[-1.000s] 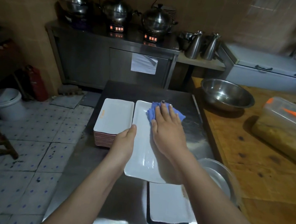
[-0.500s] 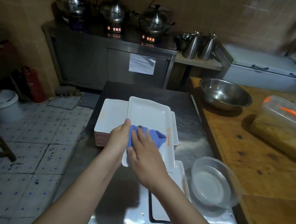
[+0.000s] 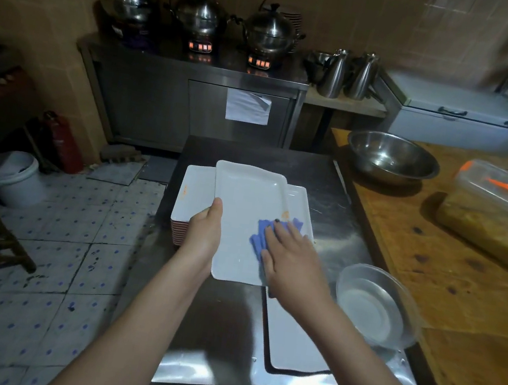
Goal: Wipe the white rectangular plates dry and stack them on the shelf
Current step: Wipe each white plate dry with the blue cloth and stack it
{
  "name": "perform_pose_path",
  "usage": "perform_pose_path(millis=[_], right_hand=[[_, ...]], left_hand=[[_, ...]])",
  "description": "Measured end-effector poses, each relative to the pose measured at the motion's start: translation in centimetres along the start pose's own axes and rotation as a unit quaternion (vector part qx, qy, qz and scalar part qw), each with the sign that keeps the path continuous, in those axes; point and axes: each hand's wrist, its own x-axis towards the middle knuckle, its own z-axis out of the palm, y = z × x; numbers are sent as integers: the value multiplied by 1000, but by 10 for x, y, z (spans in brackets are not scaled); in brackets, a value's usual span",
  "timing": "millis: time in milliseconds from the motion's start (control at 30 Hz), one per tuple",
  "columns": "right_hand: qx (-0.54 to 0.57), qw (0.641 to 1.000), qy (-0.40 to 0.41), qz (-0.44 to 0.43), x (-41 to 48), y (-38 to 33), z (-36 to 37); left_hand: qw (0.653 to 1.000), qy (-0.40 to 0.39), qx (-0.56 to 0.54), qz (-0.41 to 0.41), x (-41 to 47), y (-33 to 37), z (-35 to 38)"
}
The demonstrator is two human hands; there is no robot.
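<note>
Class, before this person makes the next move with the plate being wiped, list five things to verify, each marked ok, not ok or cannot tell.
1. Left hand grips the held plate by its left edge: ok.
2. Right hand presses the blue cloth flat on the plate: ok.
3. Plate wiped dry all over: cannot tell.
4. Plate stack to the left sits even: ok.
5. Glass bowl apart from the right forearm: ok.
</note>
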Motion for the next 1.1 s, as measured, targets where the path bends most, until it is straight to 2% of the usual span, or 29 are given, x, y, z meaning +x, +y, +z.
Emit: perform_pose_path(millis=[100, 200, 300, 500, 667, 800, 833, 967, 1100], right_hand=[[-28, 999, -26, 27, 18, 9, 1], [89, 993, -1, 76, 28, 6, 0], [206, 975, -3, 83, 12, -8, 2], [318, 922, 85, 203, -13, -15, 5], [356, 901, 151, 194, -4, -13, -5], [453, 863, 92, 205, 16, -23, -11], [457, 862, 75, 204, 18, -27, -7], [315, 935, 57, 150, 11, -34, 9], [86, 993, -1, 79, 17, -28, 22]], left_hand=[[1000, -17, -2, -6, -4, -3, 3], [1000, -22, -5, -4, -4, -3, 0], [1000, -7, -4, 9, -2, -1, -7], [1000, -12, -1, 19, 3, -6, -15], [999, -11, 20, 36, 6, -10, -16], [1000, -6, 17, 14, 4, -8, -13], [1000, -6, 16, 11, 4, -8, -12], [1000, -12, -3, -2, 6, -5, -12], [1000, -27, -14, -2, 9, -7, -14]])
